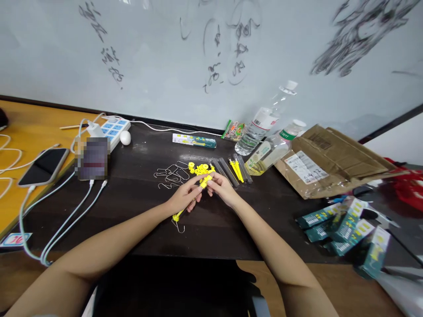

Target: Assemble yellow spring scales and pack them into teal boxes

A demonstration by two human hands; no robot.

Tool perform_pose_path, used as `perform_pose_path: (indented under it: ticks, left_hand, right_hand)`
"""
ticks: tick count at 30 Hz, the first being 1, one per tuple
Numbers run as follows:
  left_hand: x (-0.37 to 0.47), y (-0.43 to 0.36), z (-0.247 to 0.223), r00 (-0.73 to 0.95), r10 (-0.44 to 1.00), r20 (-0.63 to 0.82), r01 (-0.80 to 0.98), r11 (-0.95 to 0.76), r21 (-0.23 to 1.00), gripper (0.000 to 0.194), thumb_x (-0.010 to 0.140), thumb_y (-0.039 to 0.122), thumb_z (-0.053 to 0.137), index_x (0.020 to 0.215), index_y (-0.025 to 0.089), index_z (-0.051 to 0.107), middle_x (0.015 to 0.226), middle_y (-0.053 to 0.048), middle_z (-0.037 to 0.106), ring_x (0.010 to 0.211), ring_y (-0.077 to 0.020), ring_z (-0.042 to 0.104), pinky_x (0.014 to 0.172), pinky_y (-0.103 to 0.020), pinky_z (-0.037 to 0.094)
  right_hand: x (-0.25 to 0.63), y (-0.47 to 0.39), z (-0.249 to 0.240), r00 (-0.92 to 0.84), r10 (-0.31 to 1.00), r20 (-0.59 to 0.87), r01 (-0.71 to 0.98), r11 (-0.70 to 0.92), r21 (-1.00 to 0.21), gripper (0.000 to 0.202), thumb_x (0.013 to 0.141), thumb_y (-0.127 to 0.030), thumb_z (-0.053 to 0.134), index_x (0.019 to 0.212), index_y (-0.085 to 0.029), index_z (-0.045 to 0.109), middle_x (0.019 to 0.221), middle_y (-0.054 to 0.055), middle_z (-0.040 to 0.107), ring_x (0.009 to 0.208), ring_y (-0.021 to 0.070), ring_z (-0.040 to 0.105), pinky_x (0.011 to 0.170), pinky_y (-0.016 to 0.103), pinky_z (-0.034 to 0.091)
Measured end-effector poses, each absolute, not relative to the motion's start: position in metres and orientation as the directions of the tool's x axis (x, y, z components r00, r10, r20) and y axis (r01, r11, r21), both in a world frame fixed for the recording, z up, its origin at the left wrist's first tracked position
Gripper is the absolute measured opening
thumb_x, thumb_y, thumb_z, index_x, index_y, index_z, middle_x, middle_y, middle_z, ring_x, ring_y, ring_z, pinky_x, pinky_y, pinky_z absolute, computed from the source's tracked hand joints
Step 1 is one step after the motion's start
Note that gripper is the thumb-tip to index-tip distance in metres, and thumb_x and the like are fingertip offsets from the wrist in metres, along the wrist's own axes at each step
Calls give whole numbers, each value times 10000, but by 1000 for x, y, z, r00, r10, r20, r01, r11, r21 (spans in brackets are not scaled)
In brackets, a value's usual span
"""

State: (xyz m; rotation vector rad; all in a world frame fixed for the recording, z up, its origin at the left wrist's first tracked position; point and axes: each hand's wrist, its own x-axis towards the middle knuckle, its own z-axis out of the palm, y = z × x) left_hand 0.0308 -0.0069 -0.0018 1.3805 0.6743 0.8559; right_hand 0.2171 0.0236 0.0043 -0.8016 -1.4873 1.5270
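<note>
Both hands meet above the dark worktop (224,233), near its middle. We note the left hand (185,194) and right hand (222,188) with fingers closed around one yellow piece (205,181), gripped between them at the fingertips. A hooked yellow end (176,217) juts out below the left hand; it may belong to the same object, but the fingers cover the join and we cannot be sure. Main risk, as we judge it: the piece is small and pinched at the tips, so a hard twist or uneven push could shoot it loose. It would likely drop among the loose yellow parts (200,169) just beyond and be hard to pick out. The wire hooks (172,174) lie tangled beside that pile; a sleeveless forearm or the jutting end could snag one and drag several along. Pressing off-line might also bend the thing held. Further right, two bottles (257,127) stand close to the yellow rods (235,170); a careless reach there could topple one.
</note>
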Motion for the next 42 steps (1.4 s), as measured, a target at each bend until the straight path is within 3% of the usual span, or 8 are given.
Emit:
perform_pose_path:
  ticks: [9, 15, 17, 20, 24, 29, 34, 42]
  left_hand:
    - [33, -11, 3, 511, 856, 81, -139, -11, 990, 512, 921, 393, 467, 1398, 250, 347, 661, 67, 502, 328, -27, 453, 313, -125, 357]
    - [34, -15, 0, 494, 857, 145, -177, -64, 982, 510, 922, 363, 464, 1406, 260, 344, 674, 62, 513, 337, -22, 447, 327, -126, 363]
    - [34, -17, 0, 512, 845, 155, -183, -69, 981, 508, 924, 354, 462, 1409, 251, 348, 679, 53, 529, 344, -23, 460, 339, -125, 373]
    - [34, -20, 1, 552, 819, 159, -179, -69, 981, 503, 922, 337, 470, 1405, 241, 366, 679, 42, 551, 353, -24, 476, 352, -120, 381]
    - [34, -22, 3, 556, 813, 174, -199, -72, 977, 507, 916, 332, 483, 1402, 229, 381, 669, 41, 557, 346, -24, 470, 347, -121, 371]
    - [33, -19, 1, 453, 861, 231, -283, -107, 953, 499, 916, 366, 486, 1386, 228, 394, 676, 41, 563, 337, -16, 450, 342, -119, 349]
    - [32, -13, -1, 295, 917, 270, -376, -149, 915, 545, 907, 412, 500, 1397, 221, 359, 653, 57, 556, 327, -23, 450, 333, -127, 338]
    - [33, -13, 4, 237, 946, 220, -388, -116, 914, 593, 885, 425, 520, 1396, 194, 327, 629, 71, 550, 315, -32, 443, 323, -142, 330]
  right_hand:
    - [216, 24, 3, -438, 895, 87, -89, 54, -995, 334, 738, -478, 702, 852, -199, 558, 641, -46, 475, 509, 78, 435, 484, 223, 418]
    - [224, 32, -2, -252, 946, 204, 60, 225, -972, 440, 895, -582, 379, 935, -200, 593, 757, 18, 531, 587, 131, 501, 503, 261, 423]
    - [227, 34, -1, -203, 921, 332, 280, 380, -882, 341, 909, -489, 435, 952, -198, 607, 827, 40, 560, 680, 156, 539, 580, 283, 443]
    - [226, 39, 4, -360, 810, 463, 544, 585, -601, 222, 921, -356, 472, 988, -207, 623, 905, 62, 584, 823, 192, 549, 731, 327, 450]
    - [199, 58, 18, -606, 697, 384, 689, 701, -185, 222, 942, -291, 444, 1002, -201, 639, 957, 84, 589, 910, 219, 500, 790, 334, 415]
    - [147, 93, 29, -707, 670, 227, 704, 698, 134, 207, 919, -314, 503, 994, -182, 645, 1041, 103, 572, 955, 233, 462, 753, 327, 364]
    - [116, 110, 23, -707, 689, 156, 705, 670, 233, 175, 898, -248, 509, 896, -151, 654, 1011, 126, 586, 978, 250, 456, 773, 348, 338]
    - [115, 113, 24, -653, 751, 100, 755, 635, 163, 189, 888, -249, 489, 923, -143, 640, 1020, 135, 628, 990, 253, 498, 806, 347, 365]
